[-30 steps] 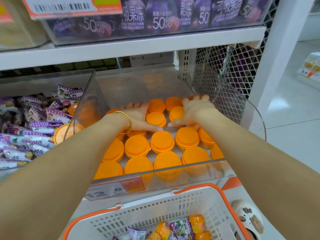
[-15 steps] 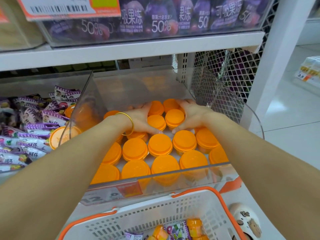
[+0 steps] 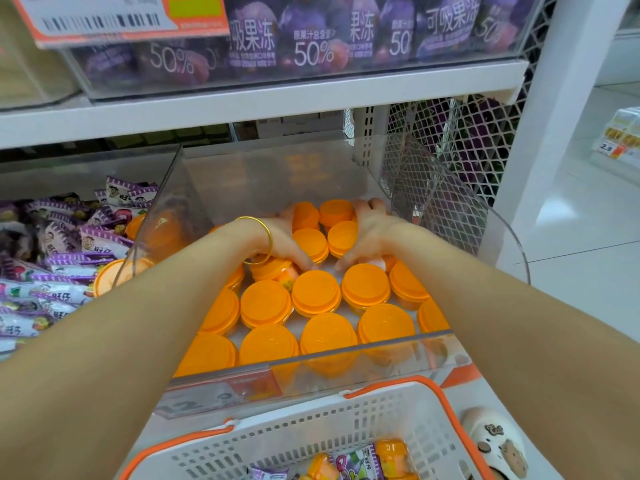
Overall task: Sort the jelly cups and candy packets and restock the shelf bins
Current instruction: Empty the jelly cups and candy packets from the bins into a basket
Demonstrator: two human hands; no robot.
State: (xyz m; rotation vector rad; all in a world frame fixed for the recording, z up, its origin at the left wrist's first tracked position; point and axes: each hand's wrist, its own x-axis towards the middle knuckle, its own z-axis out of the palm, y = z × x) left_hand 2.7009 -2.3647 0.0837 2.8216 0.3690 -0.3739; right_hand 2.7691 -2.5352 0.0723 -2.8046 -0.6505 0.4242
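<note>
- Starting nearest the body, the basket (image 3: 311,424) sits below and well short of both hands. It has a few loose jelly cups (image 3: 391,452) and candy packets (image 3: 353,459) in it, not yet shelved.
- Between the basket and the hands, rows of orange-lidded cups (image 3: 315,297) stand lid-up in the clear bin (image 3: 166,220). One tilted cup (image 3: 277,271) lies just under the left wrist.
- The left hand (image 3: 280,240) and right hand (image 3: 372,233) reach deep into the bin with palms facing each other. Their fingers curl round a cluster of four cups (image 3: 310,239), thumbs on its near side and fingertips wrapped behind its far cups.
- The cluster lies squarely between the palms, so neither hand is nearer. Bare bin floor shows only beyond the fingertips, so any push would probably go that way.
- Beyond the bin wall to the left of the left hand, purple packets (image 3: 69,271) fill the neighbouring bin.
</note>
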